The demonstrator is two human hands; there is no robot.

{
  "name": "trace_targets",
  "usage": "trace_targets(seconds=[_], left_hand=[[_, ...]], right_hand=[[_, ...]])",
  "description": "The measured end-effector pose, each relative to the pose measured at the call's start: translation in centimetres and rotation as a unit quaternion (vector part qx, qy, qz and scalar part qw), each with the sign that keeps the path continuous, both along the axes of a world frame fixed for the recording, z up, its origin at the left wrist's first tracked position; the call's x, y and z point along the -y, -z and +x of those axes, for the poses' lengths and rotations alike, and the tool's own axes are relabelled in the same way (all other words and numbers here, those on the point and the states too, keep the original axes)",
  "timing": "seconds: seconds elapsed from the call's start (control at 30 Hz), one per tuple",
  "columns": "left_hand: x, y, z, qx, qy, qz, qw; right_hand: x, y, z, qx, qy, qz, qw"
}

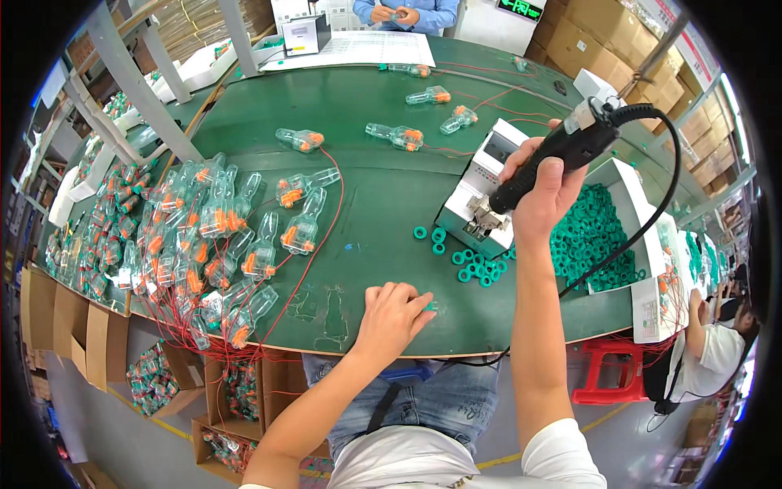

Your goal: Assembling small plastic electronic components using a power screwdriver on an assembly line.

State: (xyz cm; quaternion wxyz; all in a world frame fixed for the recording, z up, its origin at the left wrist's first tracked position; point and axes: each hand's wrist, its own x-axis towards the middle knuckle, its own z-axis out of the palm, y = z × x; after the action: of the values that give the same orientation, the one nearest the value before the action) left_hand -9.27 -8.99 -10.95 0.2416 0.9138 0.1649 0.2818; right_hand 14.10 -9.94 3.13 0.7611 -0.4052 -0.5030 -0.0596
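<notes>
Right hand (547, 183): fingers wrapped around the black corded power tool (544, 167), its metal head at the front of the white box-shaped machine (476, 196); whether the two touch cannot be told. Left hand (393, 319): fingertips nearly closed on a small green piece (431, 307), probably a ring, at the tabletop (375, 236) edge. Machine: at one o'clock from the left hand; loose green rings (481, 267): two o'clock. Advised: keep the tool body steady, hold the piece by its rim, keep the left fingers clear of the head, and route the black cable (673, 171) away from the rings.
</notes>
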Motion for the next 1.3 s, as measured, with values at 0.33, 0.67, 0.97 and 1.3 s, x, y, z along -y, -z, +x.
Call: trace_targets(seconds=[0.33,0.67,0.97,1.3], left_hand=[[-0.6,0.1,1.0,-0.002,0.017,-0.015,1.000],[-0.7,-0.2,1.2,-0.006,0.012,-0.013,1.000],[-1.7,0.5,0.7,-0.009,0.081,0.103,0.991],[7.8,-1.5,0.8,-0.084,0.298,-0.047,0.950]], right_hand=[[3.2,3.6,-6.2,-0.155,-0.113,-0.109,0.975],[4.1,7.5,-7.8,-0.174,-0.190,-0.125,0.958],[4.7,7.5,-9.2,-0.173,-0.221,-0.140,0.949],[13.4,0.7,-3.5,-0.193,-0.102,-0.026,0.975]])
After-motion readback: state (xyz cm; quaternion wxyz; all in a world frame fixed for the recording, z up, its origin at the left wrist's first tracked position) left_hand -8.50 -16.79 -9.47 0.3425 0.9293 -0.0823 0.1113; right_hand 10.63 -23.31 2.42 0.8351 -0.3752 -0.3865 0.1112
